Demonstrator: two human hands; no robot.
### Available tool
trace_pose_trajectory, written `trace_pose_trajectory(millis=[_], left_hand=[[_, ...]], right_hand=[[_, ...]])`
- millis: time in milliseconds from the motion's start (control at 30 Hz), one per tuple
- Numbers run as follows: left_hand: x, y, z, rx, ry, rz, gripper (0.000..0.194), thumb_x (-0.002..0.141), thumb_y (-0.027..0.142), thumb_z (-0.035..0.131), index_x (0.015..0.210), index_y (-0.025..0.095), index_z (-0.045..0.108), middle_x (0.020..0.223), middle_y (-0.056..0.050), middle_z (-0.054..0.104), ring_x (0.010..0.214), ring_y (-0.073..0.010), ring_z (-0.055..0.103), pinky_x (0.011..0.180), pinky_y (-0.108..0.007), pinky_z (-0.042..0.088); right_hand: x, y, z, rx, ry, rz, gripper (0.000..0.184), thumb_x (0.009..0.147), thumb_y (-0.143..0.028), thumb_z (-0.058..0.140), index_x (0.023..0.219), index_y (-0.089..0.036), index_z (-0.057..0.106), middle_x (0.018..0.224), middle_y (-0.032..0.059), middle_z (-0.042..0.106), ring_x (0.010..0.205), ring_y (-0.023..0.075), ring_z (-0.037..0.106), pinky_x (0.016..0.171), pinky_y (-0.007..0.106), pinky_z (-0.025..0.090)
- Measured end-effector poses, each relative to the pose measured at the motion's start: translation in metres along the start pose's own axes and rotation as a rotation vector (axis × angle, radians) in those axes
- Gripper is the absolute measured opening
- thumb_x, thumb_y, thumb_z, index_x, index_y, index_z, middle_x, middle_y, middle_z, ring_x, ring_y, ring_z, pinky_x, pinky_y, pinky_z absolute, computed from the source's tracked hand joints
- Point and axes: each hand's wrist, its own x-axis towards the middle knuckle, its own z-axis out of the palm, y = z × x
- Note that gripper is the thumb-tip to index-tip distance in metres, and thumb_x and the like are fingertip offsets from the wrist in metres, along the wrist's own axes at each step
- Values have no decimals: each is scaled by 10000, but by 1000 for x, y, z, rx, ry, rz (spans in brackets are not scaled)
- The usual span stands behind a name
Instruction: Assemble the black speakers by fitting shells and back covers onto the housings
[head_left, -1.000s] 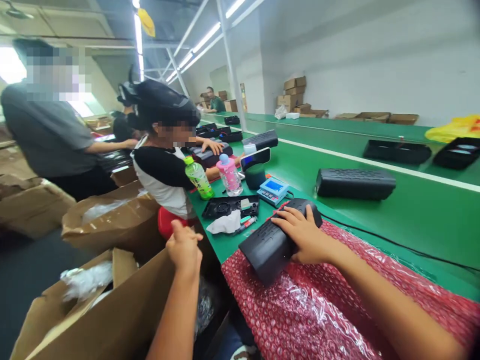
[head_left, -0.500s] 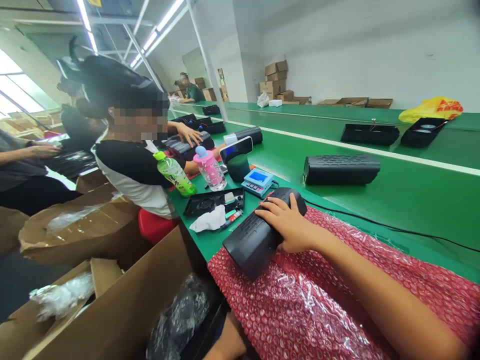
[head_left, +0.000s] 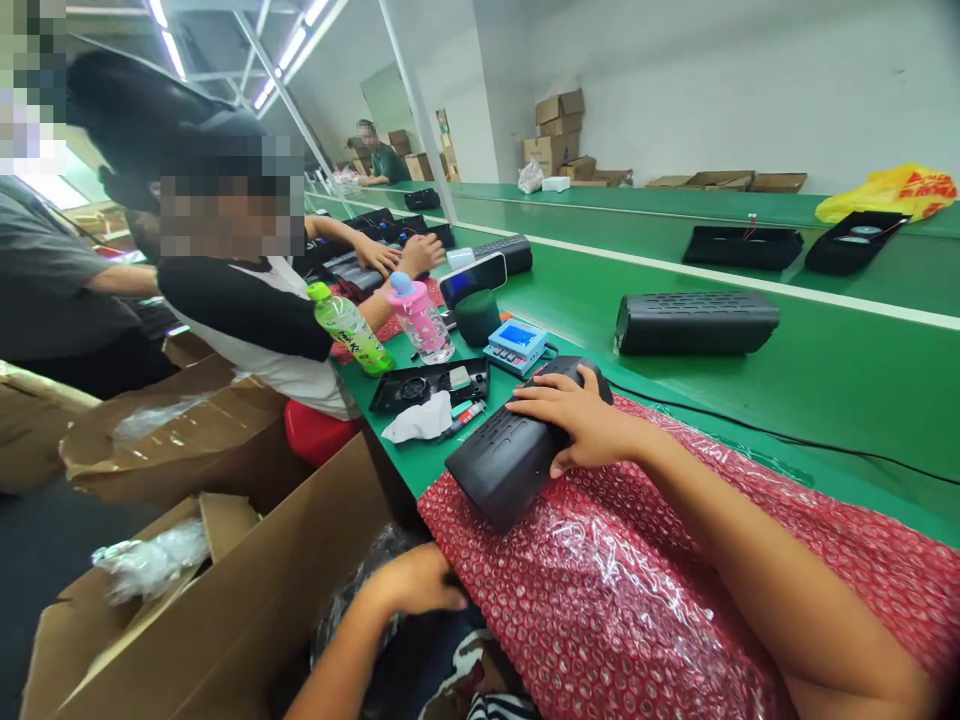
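Note:
My right hand (head_left: 570, 415) lies over a black, slotted box-shaped casing (head_left: 499, 465) that looks like a speaker. Its fingers are spread across the top and the thumb is on the near side. The casing rests at a slant on red bubble wrap (head_left: 600, 590) along the table's near edge. Below that edge, beside the bubble wrap, is my left hand (head_left: 424, 580), its fingertips partly hidden. Just beyond the casing sits a small blue device with a screen (head_left: 516, 345). A black panel (head_left: 427, 385), a crumpled white tissue (head_left: 420, 418) and a marker-like tube (head_left: 463, 420) lie to its left.
A green bottle (head_left: 351, 330), a pink-lidded bottle (head_left: 420, 320) and a propped phone (head_left: 474, 280) stand behind the panel. Another black casing (head_left: 697, 325) lies on the green table. A black cable (head_left: 750, 428) crosses rightward. Cardboard boxes (head_left: 225, 600) fill the left; a co-worker (head_left: 247, 310) sits beyond.
My left hand has come up into fuller view below the table edge. My right hand stays on the casing. The co-worker's one hand has lifted, and the view has shifted slightly.

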Motion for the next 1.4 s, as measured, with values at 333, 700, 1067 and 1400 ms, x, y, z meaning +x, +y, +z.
trace_pose_trajectory(millis=[333,700,1067,1400], left_hand=[[-22,114,-102,111,827,351,470,817,435,575,1242,236,595,1275,-81,591,1188,-276,535,1068,-430,374],[73,134,-133,51,294,151,756,838,458,352,1490,122,169,1556,-73,131,1428,-222,184,1176,-380,130],[75,136,-131,68,303,153,737,817,428,364,1472,123,221,1551,-93,183,1427,-219,189,1175,-364,145],[75,133,-131,30,289,156,786,812,434,387,1489,105,161,1558,-88,136,1433,-230,158,1181,-372,129]], right_hand=[[4,19,13,10,188,303,1232,416,-565,869,1451,-177,325,1543,211,27,1407,406,-11,1108,590,54],[2,39,6,553,308,426,1194,512,-262,813,1479,-124,127,1501,192,196,1380,267,237,1145,395,191],[9,29,11,637,461,601,1047,441,-121,735,1399,-161,314,1370,127,394,1223,271,424,1066,382,340],[8,19,15,342,242,598,1321,494,-442,820,1498,-205,-4,1474,212,67,1388,391,74,1099,560,194]])
